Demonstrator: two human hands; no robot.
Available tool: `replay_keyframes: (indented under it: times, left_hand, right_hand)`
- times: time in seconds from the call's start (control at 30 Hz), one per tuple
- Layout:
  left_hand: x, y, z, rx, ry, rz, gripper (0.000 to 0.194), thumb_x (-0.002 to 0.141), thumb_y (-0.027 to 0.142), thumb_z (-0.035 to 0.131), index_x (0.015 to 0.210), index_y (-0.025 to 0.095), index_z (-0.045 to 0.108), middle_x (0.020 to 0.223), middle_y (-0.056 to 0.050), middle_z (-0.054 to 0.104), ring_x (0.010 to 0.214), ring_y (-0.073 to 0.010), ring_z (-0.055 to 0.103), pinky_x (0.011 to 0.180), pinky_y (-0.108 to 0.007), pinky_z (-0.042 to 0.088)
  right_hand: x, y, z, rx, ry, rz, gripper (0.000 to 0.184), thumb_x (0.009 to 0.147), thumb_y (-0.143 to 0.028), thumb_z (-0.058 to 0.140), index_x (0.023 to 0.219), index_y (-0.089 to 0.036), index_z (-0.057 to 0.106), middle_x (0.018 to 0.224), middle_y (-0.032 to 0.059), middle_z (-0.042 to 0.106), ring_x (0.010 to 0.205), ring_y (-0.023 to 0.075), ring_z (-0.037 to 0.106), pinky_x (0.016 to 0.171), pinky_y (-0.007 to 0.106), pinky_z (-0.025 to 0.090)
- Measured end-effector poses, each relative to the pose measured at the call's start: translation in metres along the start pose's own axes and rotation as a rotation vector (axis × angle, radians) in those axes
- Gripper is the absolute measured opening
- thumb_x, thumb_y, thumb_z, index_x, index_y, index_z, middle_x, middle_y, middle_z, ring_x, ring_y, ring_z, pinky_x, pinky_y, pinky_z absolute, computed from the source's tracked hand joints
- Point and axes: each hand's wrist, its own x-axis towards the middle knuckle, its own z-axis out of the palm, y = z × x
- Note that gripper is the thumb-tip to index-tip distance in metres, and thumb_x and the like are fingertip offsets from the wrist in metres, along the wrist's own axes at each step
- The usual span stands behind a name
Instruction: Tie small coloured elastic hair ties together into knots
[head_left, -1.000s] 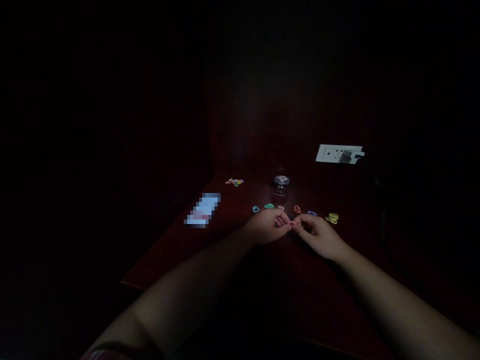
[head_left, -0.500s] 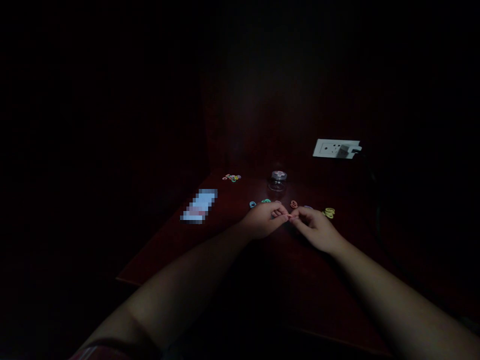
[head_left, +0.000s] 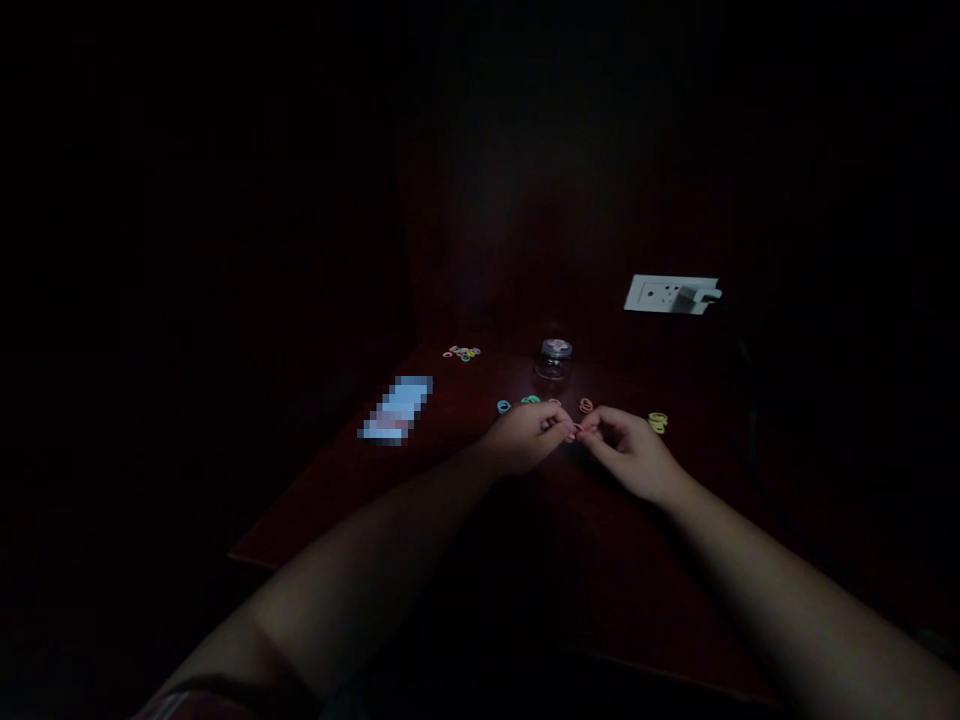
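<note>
My left hand point(head_left: 526, 438) and my right hand point(head_left: 634, 456) meet above the table, fingertips almost touching. Between them is a small pinkish hair tie point(head_left: 578, 428), pinched by thumb and forefinger on each side. Its far details are too small to make out. Just beyond my hands lie little groups of hair ties: blue ones point(head_left: 503, 407), green ones point(head_left: 531, 400), a pink one point(head_left: 554, 403) partly covered by my left hand, and orange-red ones point(head_left: 586, 405). To the right of my right hand is a yellow group point(head_left: 658, 422).
A clear lidded jar point(head_left: 554, 362) stands behind the groups. Farther left lies a mixed pile of hair ties point(head_left: 463, 354). A blurred-out bright rectangle point(head_left: 397, 410) rests on the dark red table point(head_left: 315, 500). A wall socket point(head_left: 651, 293) with a plug is at back right; surroundings are dark.
My fingertips have shifted slightly around the pinkish hair tie, which shows at a different angle. A purple hair tie near my right hand is now hidden. The view has moved a little.
</note>
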Motion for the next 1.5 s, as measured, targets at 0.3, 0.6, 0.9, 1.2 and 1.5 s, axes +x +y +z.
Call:
replay_keyframes:
  times: [0.3, 0.6, 0.9, 1.2, 1.5]
  left_hand:
    - [-0.001, 0.006, -0.003, -0.007, 0.027, -0.030, 0.019, 0.086, 0.022, 0.048, 0.084, 0.013, 0.065, 0.079, -0.002, 0.066, 0.068, -0.0106, 0.056, 0.064, -0.022, 0.043]
    - [-0.002, 0.006, 0.002, 0.011, 0.033, -0.041, 0.011, 0.078, 0.022, 0.058, 0.083, 0.013, 0.062, 0.077, -0.002, 0.063, 0.067, -0.0091, 0.055, 0.062, -0.020, 0.045]
    - [-0.002, 0.009, 0.001, 0.049, -0.005, -0.076, 0.010, 0.078, 0.022, 0.059, 0.080, 0.013, 0.061, 0.075, -0.002, 0.063, 0.065, -0.0092, 0.055, 0.059, -0.019, 0.044]
    - [-0.003, 0.009, 0.001, 0.073, 0.081, -0.029, 0.013, 0.077, 0.027, 0.060, 0.080, 0.014, 0.062, 0.077, -0.001, 0.063, 0.064, -0.0087, 0.053, 0.056, -0.019, 0.041]
    - [-0.003, 0.012, 0.002, -0.052, 0.079, -0.050, 0.011, 0.076, 0.022, 0.063, 0.079, 0.014, 0.057, 0.073, 0.000, 0.059, 0.061, -0.0071, 0.050, 0.058, -0.019, 0.043]
  right_hand:
    - [0.000, 0.001, 0.001, 0.002, 0.042, 0.003, 0.017, 0.085, -0.032, 0.056, 0.076, -0.018, 0.061, 0.071, 0.0036, 0.061, 0.063, 0.0158, 0.054, 0.061, 0.028, 0.044]
    - [0.000, 0.000, 0.001, -0.019, 0.047, -0.001, 0.016, 0.084, -0.032, 0.056, 0.077, -0.018, 0.060, 0.067, 0.0018, 0.057, 0.060, 0.0145, 0.051, 0.057, 0.027, 0.042]
    - [0.000, 0.000, -0.001, -0.038, 0.003, -0.006, 0.016, 0.086, -0.030, 0.053, 0.086, -0.017, 0.063, 0.071, 0.0029, 0.060, 0.064, 0.0153, 0.052, 0.061, 0.028, 0.043]
    - [0.000, -0.003, 0.001, -0.041, 0.035, -0.044, 0.012, 0.083, -0.028, 0.056, 0.077, -0.018, 0.058, 0.062, -0.0011, 0.052, 0.057, 0.0124, 0.047, 0.056, 0.026, 0.040]
    - [-0.001, -0.006, 0.002, 0.008, 0.035, -0.046, 0.013, 0.084, -0.030, 0.056, 0.077, -0.020, 0.055, 0.061, -0.0021, 0.050, 0.056, 0.0124, 0.047, 0.054, 0.025, 0.040]
